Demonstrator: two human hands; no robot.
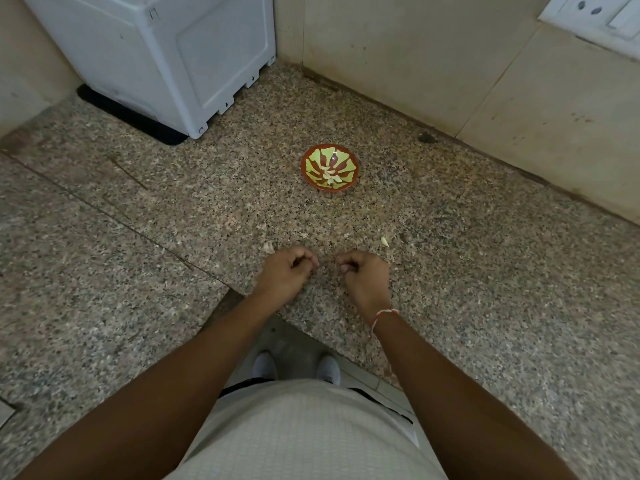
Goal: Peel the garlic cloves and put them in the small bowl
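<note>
Garlic cloves (330, 177), already peeled, are seen lying in the small bowl (329, 167) on a speckled granite table (467, 271), well beyond both hands. The left hand (285, 273) and right hand (363, 277) are held close together near the table's edge, fingers curled inward; whether anything is pinched between them cannot be told. An unpeeled clove (384, 241) is seen just beside the right hand, a scrap of skin (268, 247) by the left.

Home kitchen corner

A speckled granite tabletop (450, 258) meets tiled walls (433, 64) (socket plate (595, 15) top right), with a white appliance (156, 53) standing on it.
</note>
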